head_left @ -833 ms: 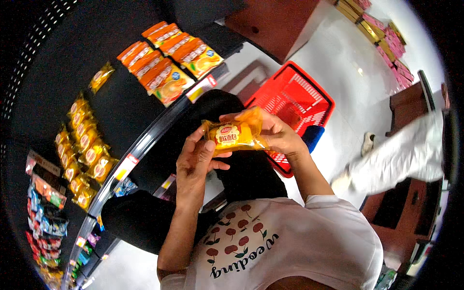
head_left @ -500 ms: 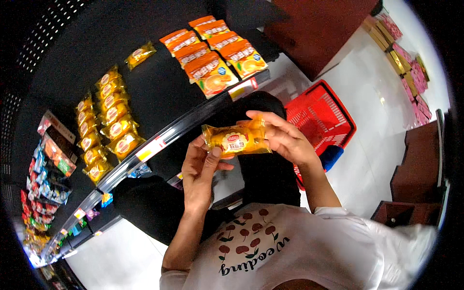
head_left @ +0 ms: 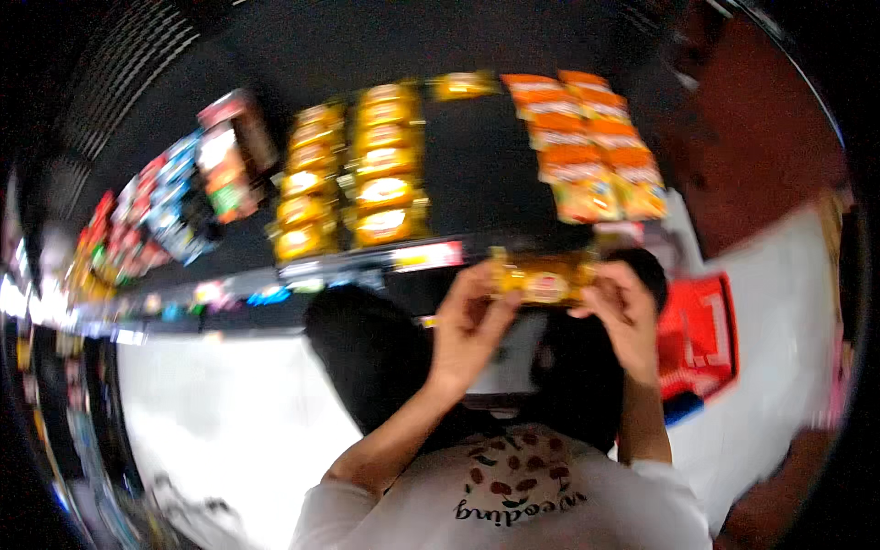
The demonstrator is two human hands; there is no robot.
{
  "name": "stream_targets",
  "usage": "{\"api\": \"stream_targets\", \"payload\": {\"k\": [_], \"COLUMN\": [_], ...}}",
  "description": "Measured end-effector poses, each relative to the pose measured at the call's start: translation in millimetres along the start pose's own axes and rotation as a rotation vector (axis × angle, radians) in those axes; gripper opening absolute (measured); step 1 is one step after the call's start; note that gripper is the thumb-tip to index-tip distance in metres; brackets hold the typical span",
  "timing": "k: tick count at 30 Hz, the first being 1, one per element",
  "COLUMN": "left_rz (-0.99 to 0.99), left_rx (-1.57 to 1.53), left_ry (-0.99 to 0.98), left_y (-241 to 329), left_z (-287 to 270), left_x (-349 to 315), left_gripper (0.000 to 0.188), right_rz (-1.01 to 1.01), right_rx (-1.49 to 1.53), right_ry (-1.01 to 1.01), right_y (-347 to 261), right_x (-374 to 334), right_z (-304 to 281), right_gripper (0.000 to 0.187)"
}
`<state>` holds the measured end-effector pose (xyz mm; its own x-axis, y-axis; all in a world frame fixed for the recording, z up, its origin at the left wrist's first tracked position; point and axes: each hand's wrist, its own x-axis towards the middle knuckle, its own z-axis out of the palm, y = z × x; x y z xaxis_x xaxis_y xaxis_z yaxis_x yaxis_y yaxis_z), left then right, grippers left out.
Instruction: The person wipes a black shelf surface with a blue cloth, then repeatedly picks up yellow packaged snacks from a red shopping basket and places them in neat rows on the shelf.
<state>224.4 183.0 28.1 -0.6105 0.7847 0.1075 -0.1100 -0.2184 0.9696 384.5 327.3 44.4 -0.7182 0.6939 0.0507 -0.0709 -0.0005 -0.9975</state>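
Observation:
In front of the shelf edge I hold a bread roll in a shiny yellow wrapper (head_left: 544,280), with a pale label facing up. My left hand (head_left: 466,328) pinches its left end between thumb and fingers. At the other end, the fingers of my right hand (head_left: 625,310) grip the wrapper. Just beyond, on the black shelf (head_left: 481,170), two rows of similar yellow-wrapped rolls run front to back, a left row (head_left: 309,183) and a right row (head_left: 385,163). Behind a gap lies one single yellow-wrapped roll (head_left: 463,86). The view is blurred.
Orange packets (head_left: 587,151) fill the shelf's right side in two columns. Darker boxes (head_left: 229,165) and blue and red packs (head_left: 179,202) stand left. A red shopping basket (head_left: 701,335) with a blue part sits on the floor to my right. Price labels (head_left: 427,256) line the shelf edge.
My view has swung so that the shelf now runs across in front of me. The bread roll stays in both hands, which appear farther right and slightly lower in the picture.

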Motion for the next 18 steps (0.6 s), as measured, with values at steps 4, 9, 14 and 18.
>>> {"api": "stream_targets", "payload": {"k": [4,9,14,18], "left_rz": [0.020,0.086,0.093,0.262], "left_rx": [0.129,0.112,0.220,0.222], "left_ry": [0.008,0.025,0.069,0.100], "left_y": [-1.9,22.1,33.6,39.3], "left_z": [-8.6,-12.6,-15.3,-12.3], "left_x": [7.0,14.5,14.6,29.4], "left_gripper": [0.037,0.041,0.040,0.035], "right_rz": [-0.065,-0.151,-0.154,-0.108], "right_rx": [-0.206,-0.295,-0.433,-0.506], "right_ry": [0.061,0.083,0.023,0.075], "right_y": [-4.5,3.8,5.9,-5.1], "right_x": [17.5,43.8,65.7,75.4], "right_z": [-1.7,-6.6,-6.0,-3.4], "right_gripper": [0.023,0.026,0.032,0.038]}}
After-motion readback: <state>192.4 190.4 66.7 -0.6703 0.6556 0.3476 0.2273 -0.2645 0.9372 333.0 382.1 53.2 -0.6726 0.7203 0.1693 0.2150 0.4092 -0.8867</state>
